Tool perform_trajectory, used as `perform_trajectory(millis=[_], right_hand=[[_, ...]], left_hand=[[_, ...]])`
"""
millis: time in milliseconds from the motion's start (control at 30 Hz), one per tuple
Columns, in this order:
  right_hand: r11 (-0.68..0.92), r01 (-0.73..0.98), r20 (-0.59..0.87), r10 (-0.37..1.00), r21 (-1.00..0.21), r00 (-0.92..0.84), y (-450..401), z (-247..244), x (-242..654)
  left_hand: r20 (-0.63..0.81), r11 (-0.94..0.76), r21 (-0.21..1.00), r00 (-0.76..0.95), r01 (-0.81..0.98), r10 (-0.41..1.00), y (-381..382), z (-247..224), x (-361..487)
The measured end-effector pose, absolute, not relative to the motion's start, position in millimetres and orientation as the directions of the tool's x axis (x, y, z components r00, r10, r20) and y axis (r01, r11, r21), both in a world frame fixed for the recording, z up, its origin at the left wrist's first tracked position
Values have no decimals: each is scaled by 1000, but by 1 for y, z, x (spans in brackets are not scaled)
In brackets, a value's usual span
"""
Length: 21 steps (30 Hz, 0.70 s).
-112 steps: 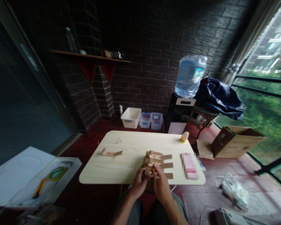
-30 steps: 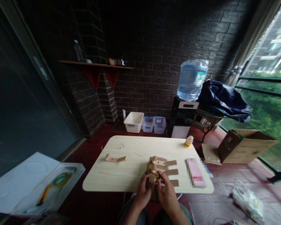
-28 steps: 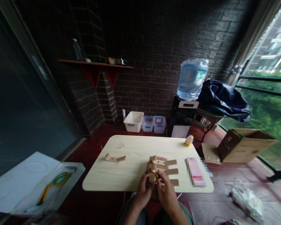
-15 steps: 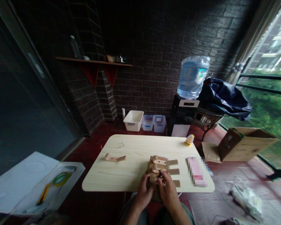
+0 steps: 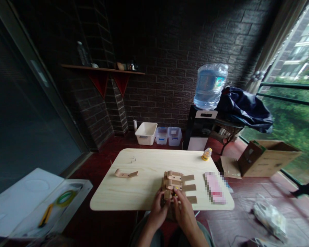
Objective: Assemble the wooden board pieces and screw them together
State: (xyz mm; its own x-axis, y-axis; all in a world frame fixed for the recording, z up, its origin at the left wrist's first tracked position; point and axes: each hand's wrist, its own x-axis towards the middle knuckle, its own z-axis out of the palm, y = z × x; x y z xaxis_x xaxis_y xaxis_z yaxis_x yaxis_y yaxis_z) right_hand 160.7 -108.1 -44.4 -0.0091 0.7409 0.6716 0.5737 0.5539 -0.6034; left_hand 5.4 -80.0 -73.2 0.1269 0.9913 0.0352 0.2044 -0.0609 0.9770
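Observation:
A wooden piece (image 5: pixel 175 177) with curved bands and three flat tabs sticking out to the right lies at the table's front edge. My left hand (image 5: pixel 158 207) is closed on its near left side, by a small wooden block. My right hand (image 5: pixel 182 206) pinches a small yellow-and-black tool (image 5: pixel 175 191) over the piece's near part; the tool's tip is hidden by the fingers. A separate curved wooden strip (image 5: pixel 126 174) rests at the left of the table. Several small screws (image 5: pixel 133 159) stand farther back.
On the pale table (image 5: pixel 149 157) are a yellow-capped clear container (image 5: pixel 206 154) at the back right and a blurred pink item (image 5: pixel 215 188) at the right. An open white case (image 5: pixel 77 202) is at the left, and bins (image 5: pixel 146 135) stand beyond the table.
The yellow-and-black tool has tilted or turned slightly between my right fingers. My left hand keeps its place on the wooden piece. The whole view has shifted a little.

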Motion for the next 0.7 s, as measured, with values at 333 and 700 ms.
perform_trajectory(millis=[333, 700], right_hand=[[507, 593, 646, 763, -625, 28, -100, -55, 161], [535, 613, 664, 747, -581, -23, -106, -46, 161]], left_hand=[[112, -129, 975, 99, 183, 989, -77, -73, 7], [38, -53, 987, 98, 152, 994, -79, -77, 8]])
